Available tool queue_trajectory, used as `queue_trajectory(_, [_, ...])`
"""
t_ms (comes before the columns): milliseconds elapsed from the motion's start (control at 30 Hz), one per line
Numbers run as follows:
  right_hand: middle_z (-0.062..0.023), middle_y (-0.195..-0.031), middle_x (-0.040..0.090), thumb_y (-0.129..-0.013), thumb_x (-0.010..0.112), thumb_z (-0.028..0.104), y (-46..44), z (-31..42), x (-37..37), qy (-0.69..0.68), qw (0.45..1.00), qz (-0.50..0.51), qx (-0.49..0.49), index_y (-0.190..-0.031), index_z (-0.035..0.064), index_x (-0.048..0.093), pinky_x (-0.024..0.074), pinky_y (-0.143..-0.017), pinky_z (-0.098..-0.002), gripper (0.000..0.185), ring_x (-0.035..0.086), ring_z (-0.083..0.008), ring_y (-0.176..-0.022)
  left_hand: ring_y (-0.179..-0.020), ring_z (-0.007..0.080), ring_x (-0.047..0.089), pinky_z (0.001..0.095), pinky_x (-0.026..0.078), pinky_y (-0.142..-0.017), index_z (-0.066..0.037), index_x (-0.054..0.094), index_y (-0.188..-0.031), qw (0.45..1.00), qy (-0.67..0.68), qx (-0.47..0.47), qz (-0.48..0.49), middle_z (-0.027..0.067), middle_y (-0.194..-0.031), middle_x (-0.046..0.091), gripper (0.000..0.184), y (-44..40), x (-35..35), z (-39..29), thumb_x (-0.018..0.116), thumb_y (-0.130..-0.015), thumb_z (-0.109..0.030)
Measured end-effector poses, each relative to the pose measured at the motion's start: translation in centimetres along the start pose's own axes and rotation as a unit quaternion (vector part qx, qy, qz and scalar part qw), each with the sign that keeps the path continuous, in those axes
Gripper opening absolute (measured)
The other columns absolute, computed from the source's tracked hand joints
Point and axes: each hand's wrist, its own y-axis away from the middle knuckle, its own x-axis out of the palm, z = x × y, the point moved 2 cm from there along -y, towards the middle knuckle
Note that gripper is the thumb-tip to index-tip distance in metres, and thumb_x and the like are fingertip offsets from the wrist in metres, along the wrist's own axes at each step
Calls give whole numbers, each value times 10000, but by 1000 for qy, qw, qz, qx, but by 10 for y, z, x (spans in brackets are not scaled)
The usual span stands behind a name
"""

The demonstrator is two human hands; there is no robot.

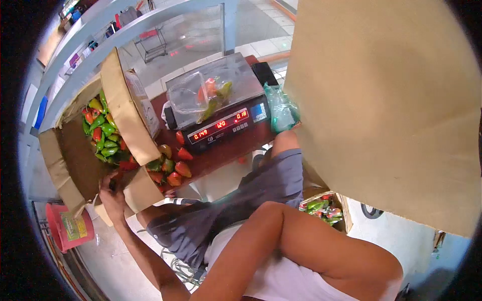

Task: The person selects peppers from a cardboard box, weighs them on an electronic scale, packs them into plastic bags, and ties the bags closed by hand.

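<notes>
My left hand (113, 194) is at the near end of an open cardboard box (70, 155), its fingers curled around something dark that I cannot make out. Green and red peppers (106, 135) lie in the box beyond the fingers. My right arm is bent across my body, and its hand is out of view below the frame. On the table, a digital scale (221, 129) bears a clear plastic bag (187, 95) with a few red and green peppers (210, 93). Its red display reads 0.149, 120 and 0.18.
Several loose red peppers (174, 178) lie on the dark red table (211, 168) beside the box. A green plastic bag (282, 108) sits right of the scale. A big cardboard panel (386, 100) fills the right side. Another box of peppers (326, 208) and a pink bucket (55, 228) stand lower.
</notes>
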Motion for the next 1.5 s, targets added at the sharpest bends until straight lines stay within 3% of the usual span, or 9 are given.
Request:
queue_trajectory(667, [-182, -1299, 537, -817, 593, 274, -11, 9, 23, -70, 994, -21, -80, -947, 42, 672, 439, -961, -511, 277, 568, -367, -1075, -996, 309, 642, 372, 493, -906, -20, 678, -1067, 999, 11, 32, -5, 164, -1054, 670, 346, 4, -6, -16, 536, -772, 92])
queue_trajectory(767, [-181, -1295, 534, -813, 586, 274, -2, 4, 14, -6, 989, -96, -117, -941, 38, 666, 443, -951, -517, 280, 574, -374, -1055, -963, 315, 651, 375, 498, -877, -24, 681, -1035, 999, -48, 10, 1, 161, -1053, 681, 298, 1, -9, -28, 570, -782, 87])
queue_trajectory(800, [-134, -1262, 561, -868, 552, 252, 6, -1, 7, 58, 968, -186, -160, -1117, 76, 634, 458, -909, -469, 316, 605, -295, -1024, -952, 320, 651, 382, 499, -868, -25, 684, -1028, 999, -45, 23, -9, 163, -1048, 682, 290, 0, -10, -29, 578, -780, 82])
queue_trajectory(933, [-63, -1293, 566, -927, 477, 207, 70, -40, -18, 265, 963, -11, 37, -1360, 259, 524, 469, -787, -379, 438, 630, -219, -1031, -938, 343, 642, 401, 501, -849, -25, 692, -1003, 998, -36, 33, -34, 172, -997, 687, 299, 1, -5, -18, 586, -744, 81])
queue_trajectory(1067, [-101, -1253, 608, -874, 583, 154, 146, -67, -43, 292, 893, 114, 324, -1361, 197, 530, 505, -851, -447, 491, 649, -253, -1084, -958, 354, 631, 404, 502, -844, -25, 693, -1030, 998, -44, 30, -34, 179, -1008, 671, 334, 4, -8, -26, 580, -731, 74])
queue_trajectory(1200, [-125, -1262, 598, -806, 690, 175, 276, -88, -78, 291, 794, -31, 533, -1352, 172, 541, 463, -954, -516, 566, 595, -351, -1137, -948, 351, 629, 393, 503, -845, -40, 691, -1040, 997, -42, -4, -61, 173, -991, 664, 328, 8, -8, -34, 574, -756, 74])
queue_trajectory(1267, [-158, -1325, 578, -786, 720, 203, 304, -75, -100, 412, 646, -12, 643, -1328, 129, 584, 412, -1054, -490, 564, 512, -386, -1261, -948, 346, 630, 391, 504, -848, -44, 691, -1040, 996, -48, -9, -78, 168, -1004, 666, 319, 9, -6, -40, 575, -767, 73])
queue_trajectory(1367, [-122, -1428, 499, -776, 754, 217, 370, -95, -91, 475, 625, -199, 587, -1308, 164, 609, 342, -1114, -501, 554, 353, -405, -1392, -952, 336, 631, 388, 503, -842, -50, 689, -1042, 994, -43, 27, -97, 161, -1024, 664, 304, 11, -3, -34, 580, -781, 63])
queue_trajectory(1500, [-84, -1468, 453, -793, 748, 204, 383, -105, -87, 437, 642, -285, 562, -1253, 187, 650, 292, -1148, -503, 471, 275, -410, -1428, -972, 350, 626, 405, 499, -851, -52, 681, -1057, 994, -50, 28, -92, 161, -1050, 658, 332, 13, -3, -37, 571, -770, 74])
